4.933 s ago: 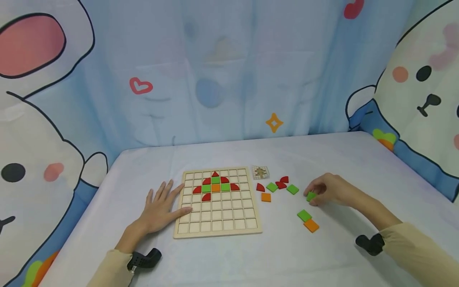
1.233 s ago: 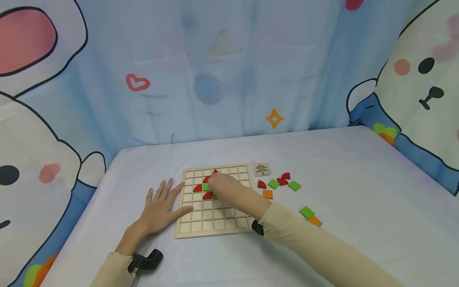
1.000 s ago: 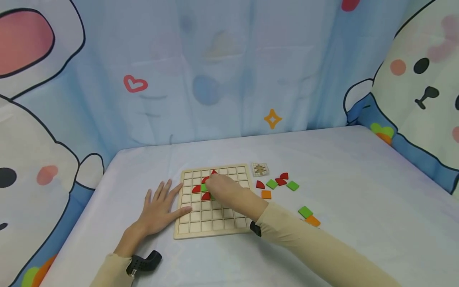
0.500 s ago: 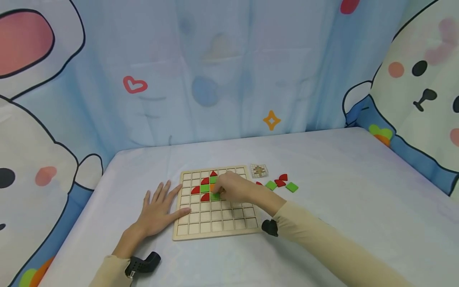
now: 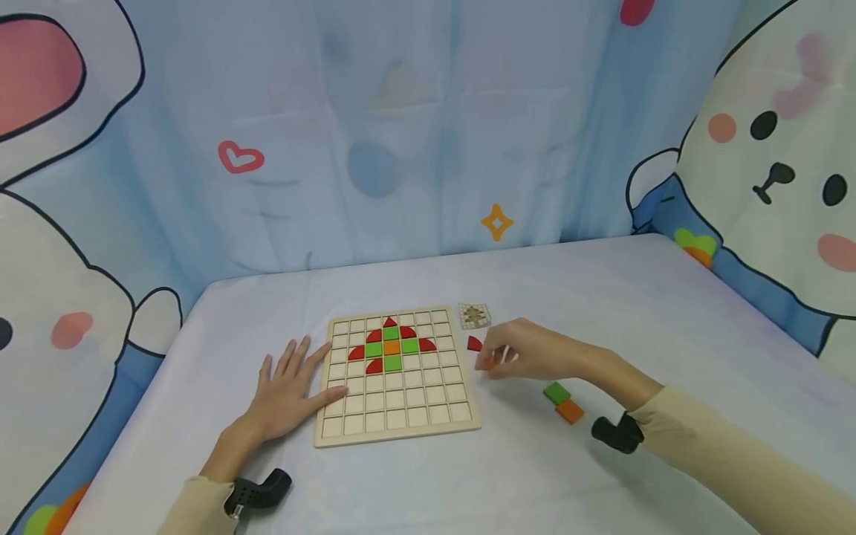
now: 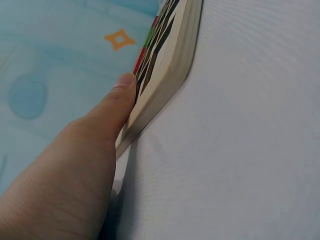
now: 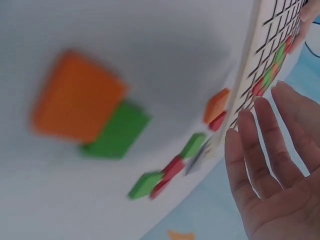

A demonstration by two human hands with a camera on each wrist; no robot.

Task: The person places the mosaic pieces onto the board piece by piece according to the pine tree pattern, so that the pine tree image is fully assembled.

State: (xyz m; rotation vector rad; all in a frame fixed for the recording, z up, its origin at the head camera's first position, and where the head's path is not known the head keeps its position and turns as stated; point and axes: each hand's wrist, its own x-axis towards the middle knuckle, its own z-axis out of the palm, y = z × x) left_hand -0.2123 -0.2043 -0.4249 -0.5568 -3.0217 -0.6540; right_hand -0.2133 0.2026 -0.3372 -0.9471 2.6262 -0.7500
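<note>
A wooden grid board (image 5: 428, 417) lies on the white cloth. Red, green and orange pieces fill some squares, with an orange tile (image 5: 391, 347) in the middle and a green tile (image 5: 391, 362) just below it. My left hand (image 5: 284, 397) rests on the board's left edge, fingers spread; in the left wrist view the thumb (image 6: 112, 107) lies over the rim. My right hand (image 5: 531, 349) hovers right of the board, close to a loose orange tile (image 7: 216, 106). The right wrist view shows its fingers relaxed, holding nothing.
A small pattern card (image 5: 475, 316) lies beyond the board's right side, near a red quarter-round piece (image 5: 474, 343). Nearer me are a green tile (image 5: 556, 392) and an orange tile (image 5: 570, 412), touching. More green tiles (image 7: 145, 185) and red pieces (image 7: 173, 168) are hidden behind my right hand in the head view.
My right hand brought a green tile from the right to the board, let it go below the middle orange tile, then moved back right. My left hand stays on the board edge.
</note>
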